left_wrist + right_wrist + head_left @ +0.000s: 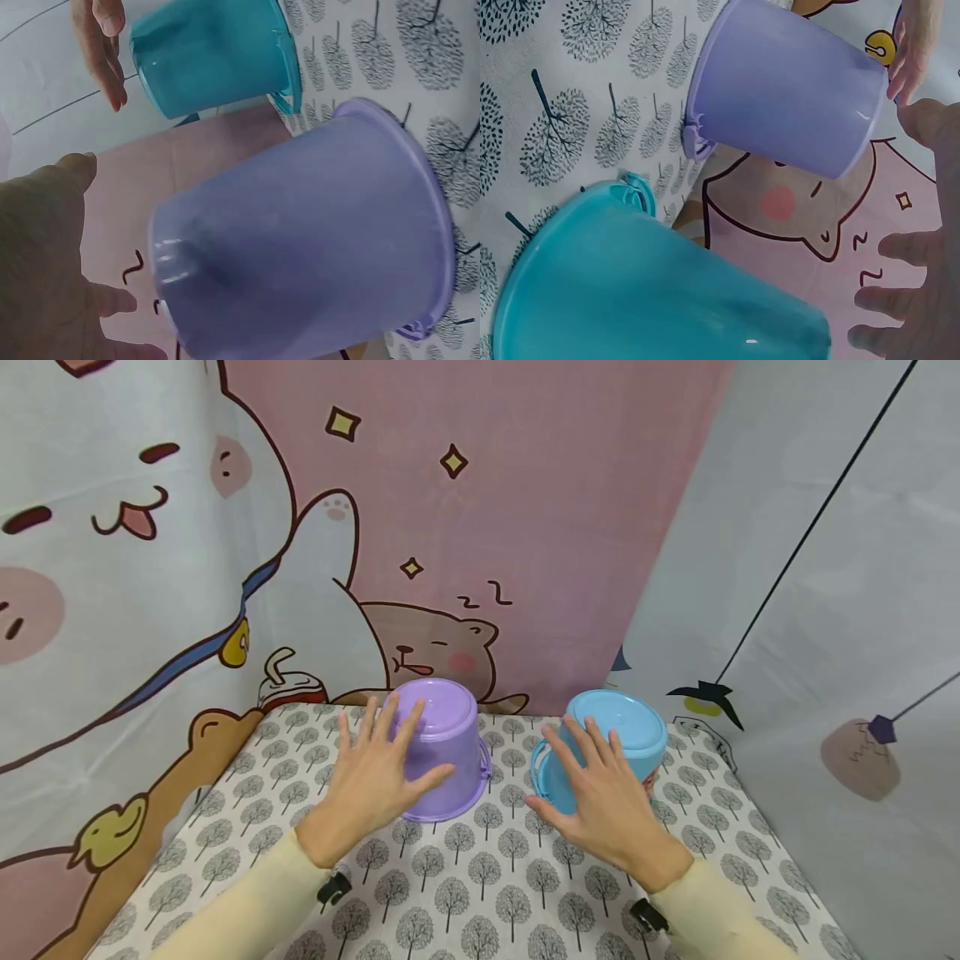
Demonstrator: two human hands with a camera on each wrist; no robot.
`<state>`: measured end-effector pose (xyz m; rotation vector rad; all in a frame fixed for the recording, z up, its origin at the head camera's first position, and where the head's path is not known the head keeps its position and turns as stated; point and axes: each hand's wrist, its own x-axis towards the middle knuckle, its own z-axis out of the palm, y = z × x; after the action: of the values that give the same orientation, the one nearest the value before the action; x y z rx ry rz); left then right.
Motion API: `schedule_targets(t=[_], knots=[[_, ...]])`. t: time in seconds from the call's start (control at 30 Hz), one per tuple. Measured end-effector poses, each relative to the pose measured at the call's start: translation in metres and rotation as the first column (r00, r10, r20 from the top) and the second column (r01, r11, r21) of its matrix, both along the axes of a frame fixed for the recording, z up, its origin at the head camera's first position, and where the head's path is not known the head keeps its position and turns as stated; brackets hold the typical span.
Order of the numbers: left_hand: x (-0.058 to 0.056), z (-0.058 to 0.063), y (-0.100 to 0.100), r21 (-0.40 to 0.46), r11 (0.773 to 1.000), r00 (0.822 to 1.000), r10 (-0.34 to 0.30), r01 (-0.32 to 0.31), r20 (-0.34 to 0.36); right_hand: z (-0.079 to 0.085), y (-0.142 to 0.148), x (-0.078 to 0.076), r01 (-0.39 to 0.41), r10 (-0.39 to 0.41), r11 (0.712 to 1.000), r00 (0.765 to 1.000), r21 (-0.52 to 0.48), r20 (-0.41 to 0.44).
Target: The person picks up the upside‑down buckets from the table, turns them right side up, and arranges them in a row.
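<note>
A purple bucket (442, 777) stands upside down on the table, its base facing up and its handle at the right by the rim. My left hand (375, 772) is spread in front of its left side, fingers apart and nothing held. In the left wrist view the purple bucket (300, 240) lies just beyond those fingers. To the right, a blue bucket (618, 722) is also upside down, its handle hanging at the left. My right hand (600, 785) spreads its fingers before it, partly covering it. The right wrist view shows the blue bucket (652, 292) apart from the fingertips.
A white cloth printed with grey trees (450, 893) covers the table. Behind it hangs a pink and white curtain (540, 527) with cartoon animals, and another pale curtain (817, 610) closes the right side. Between the buckets runs a narrow strip of cloth.
</note>
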<state>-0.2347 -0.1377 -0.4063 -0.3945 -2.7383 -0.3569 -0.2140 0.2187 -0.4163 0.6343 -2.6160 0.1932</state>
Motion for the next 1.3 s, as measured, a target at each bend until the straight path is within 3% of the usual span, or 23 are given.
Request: schedule_targets(t=[0.53,0.8,1.03,1.3], knots=[[-0.019,-0.023,-0.040,0.076,0.996,0.998,0.039,-0.042,0.047,-0.024,-0.018,-0.021,-0.148,0.148,0.989,0.989,0.012,0.006],[-0.022,-0.037,-0.058,0.102,0.994,0.996,0.030,-0.038,0.082,-0.038,-0.023,-0.033,-0.168,0.172,0.985,0.980,-0.050,0.102],[-0.032,-0.052,-0.072,0.102,0.994,0.992,0.035,-0.048,0.122,-0.051,-0.024,-0.046,-0.172,0.189,0.979,0.966,-0.109,0.176],[-0.039,-0.071,-0.091,0.100,0.995,0.980,-0.020,0.000,0.199,-0.061,-0.030,-0.059,-0.168,0.188,0.981,0.953,-0.101,0.236]])
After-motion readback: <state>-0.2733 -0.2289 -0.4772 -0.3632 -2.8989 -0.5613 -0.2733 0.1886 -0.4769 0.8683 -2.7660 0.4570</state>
